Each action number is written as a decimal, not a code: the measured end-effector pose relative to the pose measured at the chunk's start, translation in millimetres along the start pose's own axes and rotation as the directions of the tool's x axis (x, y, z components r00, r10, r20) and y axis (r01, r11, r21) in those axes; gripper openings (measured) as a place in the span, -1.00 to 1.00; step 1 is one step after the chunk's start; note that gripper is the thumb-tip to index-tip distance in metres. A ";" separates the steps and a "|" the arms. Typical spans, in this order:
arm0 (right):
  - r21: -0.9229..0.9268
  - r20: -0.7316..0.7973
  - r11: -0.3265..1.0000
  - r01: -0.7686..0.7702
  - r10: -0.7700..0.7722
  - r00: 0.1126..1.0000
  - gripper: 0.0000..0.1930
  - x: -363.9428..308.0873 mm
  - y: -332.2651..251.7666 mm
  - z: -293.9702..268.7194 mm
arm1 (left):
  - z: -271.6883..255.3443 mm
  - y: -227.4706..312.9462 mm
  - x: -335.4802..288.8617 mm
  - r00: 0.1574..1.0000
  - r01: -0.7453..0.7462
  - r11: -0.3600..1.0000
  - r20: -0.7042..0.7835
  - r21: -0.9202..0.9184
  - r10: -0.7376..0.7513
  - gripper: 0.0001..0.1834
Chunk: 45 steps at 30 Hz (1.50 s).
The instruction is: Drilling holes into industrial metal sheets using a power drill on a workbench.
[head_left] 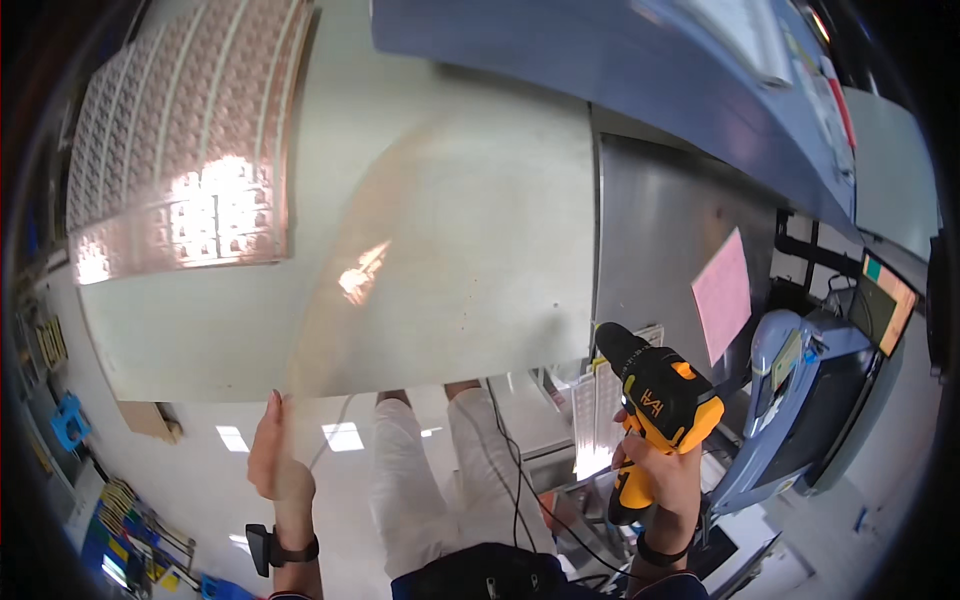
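Note:
My right hand (655, 465) grips the handle of a yellow and black cordless drill (660, 400), its nose pointing up and left at the near edge of a large pale worktable (420, 240). My left hand (275, 455) is open and flat, edge-on, its fingertips reaching the table's near edge beside a blurred, translucent sheet (340, 330) that lies across the table. A dark watch sits on that wrist. A copper-coloured patterned panel (190, 140) lies on the table's far left.
A steel panel (670, 240) adjoins the table on the right, bearing a pink sheet (722, 293). A blue-grey machine (800, 390) with a small screen (885, 300) stands at right. Black cables hang near my legs. Coloured items lie on the floor at lower left.

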State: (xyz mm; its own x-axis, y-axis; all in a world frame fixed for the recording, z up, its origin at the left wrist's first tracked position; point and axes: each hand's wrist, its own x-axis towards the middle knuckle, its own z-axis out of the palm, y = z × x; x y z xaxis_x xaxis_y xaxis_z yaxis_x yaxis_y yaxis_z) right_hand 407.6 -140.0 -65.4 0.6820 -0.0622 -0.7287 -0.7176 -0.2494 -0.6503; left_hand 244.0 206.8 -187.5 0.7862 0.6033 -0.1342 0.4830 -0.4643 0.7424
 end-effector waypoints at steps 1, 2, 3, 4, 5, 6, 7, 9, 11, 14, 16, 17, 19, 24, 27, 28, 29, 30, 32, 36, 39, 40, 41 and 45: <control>0.030 0.001 0.999 0.015 -0.016 1.000 -0.53 -13.8 -4.7 -0.8 | -16.5 -42.8 -12.3 0.947 -0.148 0.989 -0.290 -0.002 0.141 -0.70; 0.094 -0.014 0.996 0.010 -0.009 1.000 -0.53 -22.7 -3.2 -4.6 | -23.0 -22.3 -8.4 0.966 -0.033 0.927 -0.249 -0.374 -0.066 -0.69; 0.157 -0.026 0.988 0.003 0.001 1.000 -0.54 -31.2 -0.6 -6.2 | -29.2 -3.1 -6.0 0.961 0.097 0.722 -0.123 -0.685 -0.247 -0.67; 0.222 -0.062 0.975 -0.019 0.034 0.997 -0.55 -40.5 0.2 -5.5 | -36.9 -5.9 -8.9 0.958 0.201 0.649 0.010 -0.733 -0.286 -0.67; 0.238 -0.067 0.971 -0.009 0.026 0.997 -0.55 -45.8 3.7 -6.3 | -40.8 -8.9 -10.7 0.937 0.311 0.571 0.146 -0.760 -0.316 -0.68; 0.233 -0.075 0.973 -0.006 0.024 0.997 -0.54 -48.8 8.5 -8.1 | -30.6 -15.2 -9.2 0.868 0.440 0.517 0.199 -0.734 -0.455 -0.72; 0.226 -0.069 0.974 -0.014 0.031 0.997 -0.53 -52.7 14.5 -6.6 | -28.4 -46.8 -16.7 0.829 0.527 0.528 0.266 -0.666 -0.491 -0.77; 0.238 -0.087 0.971 -0.022 0.044 0.995 -0.53 -55.2 29.1 -2.8 | -8.2 -9.0 -8.9 0.709 0.705 0.567 0.433 -0.426 -0.557 -0.77; 0.245 -0.122 0.969 -0.021 0.052 0.991 -0.54 -56.3 35.6 -1.9 | 5.0 -21.4 -12.1 0.725 0.689 0.520 0.467 -0.506 -0.506 -0.75; 0.249 -0.159 0.967 -0.049 0.091 0.983 -0.53 -69.1 43.2 -1.4 | 25.2 -39.2 -12.0 0.706 0.707 0.488 0.535 -0.511 -0.463 -0.71; 0.275 -0.152 0.959 -0.069 0.115 0.982 -0.52 -67.4 37.6 4.6 | 39.5 -42.7 -14.9 0.640 0.760 0.517 0.595 -0.394 -0.487 -0.61; 0.261 -0.150 0.962 -0.077 0.119 0.981 -0.52 -67.6 36.7 8.9 | 43.7 -40.8 -13.8 0.633 0.768 0.505 0.593 -0.395 -0.498 -0.61; 0.230 -0.143 0.968 -0.099 0.134 0.981 -0.52 -66.4 36.1 16.4 | 44.5 -35.4 -10.3 0.650 0.749 0.529 0.594 -0.398 -0.474 -0.60; 0.177 -0.094 0.981 -0.075 0.093 0.991 -0.50 -62.0 25.7 45.1 | 36.2 -35.1 -19.8 0.652 0.754 0.462 0.612 -0.466 -0.447 -0.61; 0.048 0.106 0.972 -0.229 0.223 0.969 -0.53 -58.2 9.0 40.1 | 26.7 -22.2 -27.3 0.737 0.658 0.656 0.497 -0.371 -0.458 -0.66; 0.072 0.078 0.976 -0.203 0.198 0.977 -0.56 -49.8 12.4 44.7 | 26.3 -21.2 -33.1 0.757 0.648 0.606 0.482 -0.462 -0.442 -0.68; 0.087 0.043 0.977 -0.194 0.191 0.981 -0.59 -51.0 9.1 53.7 | 20.4 -19.0 -43.3 0.763 0.647 0.540 0.476 -0.539 -0.438 -0.70; 0.076 0.040 0.978 -0.192 0.190 0.981 -0.59 -56.4 5.8 64.8 | 17.0 -20.6 -49.5 0.761 0.649 0.531 0.478 -0.545 -0.440 -0.70; 0.314 -0.215 0.942 0.120 -0.052 0.975 -0.61 -60.9 -0.9 90.3 | 12.6 -28.1 -54.9 0.741 0.667 0.546 0.525 -0.507 -0.419 -0.71; 0.342 -0.081 0.939 0.022 0.006 0.997 -0.62 -58.5 -4.6 74.6 | 9.3 -35.8 -55.9 0.748 0.651 0.597 0.533 -0.469 -0.397 -0.70; 0.468 0.063 0.874 -0.133 0.117 0.991 -0.63 -53.1 -2.9 64.8 | 24.0 -41.3 -48.0 0.775 0.628 0.597 0.470 -0.499 -0.423 -0.70; 0.444 -0.037 0.896 0.003 0.015 0.999 -0.64 -42.5 -6.2 80.3 | 29.2 -43.7 -47.3 0.724 0.689 0.506 0.538 -0.520 -0.433 -0.70; 0.444 -0.037 0.896 -0.004 0.022 0.999 -0.64 -39.7 -6.5 79.8 | 32.6 -44.2 -46.8 0.669 0.743 0.409 0.603 -0.530 -0.435 -0.71; 0.282 0.003 0.957 -0.060 0.062 0.998 -0.69 -33.2 -7.5 84.7 | 31.6 -35.9 -40.1 0.629 0.777 0.392 0.587 -0.493 -0.509 -0.70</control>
State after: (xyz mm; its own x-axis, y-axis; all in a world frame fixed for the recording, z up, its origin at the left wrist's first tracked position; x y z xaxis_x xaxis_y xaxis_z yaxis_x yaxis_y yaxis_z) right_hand 378.4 -54.2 -54.5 0.6359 -0.0747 -0.7682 -0.7680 0.0378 -0.6394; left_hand 207.3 178.8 -229.5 0.4750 0.2351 -0.8480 0.6100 0.6065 0.5099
